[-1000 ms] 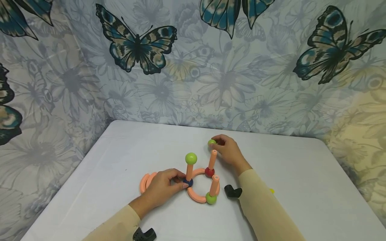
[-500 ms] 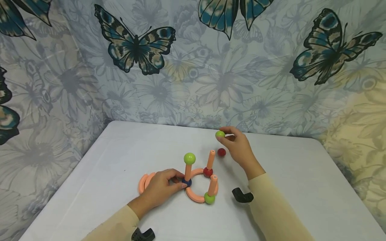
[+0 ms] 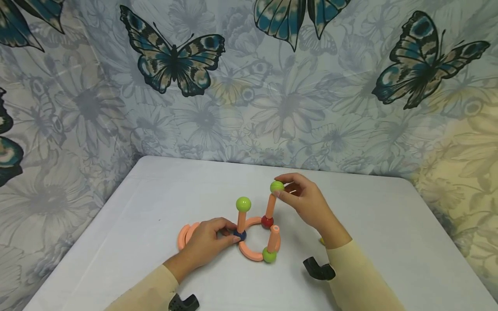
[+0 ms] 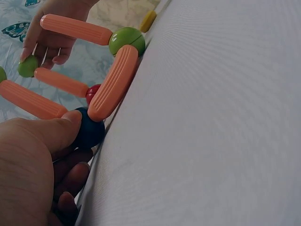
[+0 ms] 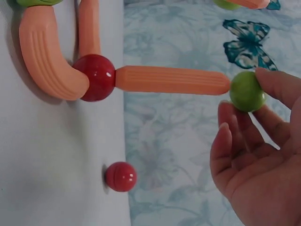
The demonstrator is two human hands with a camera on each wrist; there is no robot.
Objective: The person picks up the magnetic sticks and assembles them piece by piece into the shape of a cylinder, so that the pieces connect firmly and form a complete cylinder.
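Your left hand (image 3: 210, 238) pinches the blue ball (image 3: 241, 236) between thumb and curled fingers, low on the bench (image 3: 369, 216) — probably to brace the ring of curved rods (image 3: 250, 255) against pressure from above. Your right hand (image 3: 307, 198) pinches a green ball (image 5: 248, 92) from its side, which leaves the ball's face toward the upright rod (image 5: 171, 79) exposed; the two meet, though I cannot tell how deeply the rod is seated. A red ball (image 5: 95, 77) at its foot, below your right fingers, joins it to the ring. Just above your left fingers, another green ball (image 3: 243, 204) already caps its rod. To their right stands a third rod (image 3: 274, 237), its top uncapped. Spare curved rods (image 3: 182, 236) lie left of your left hand; a loose red ball (image 5: 121, 176) rests below your right fingers. No container shows — only joined pieces and loose ones.
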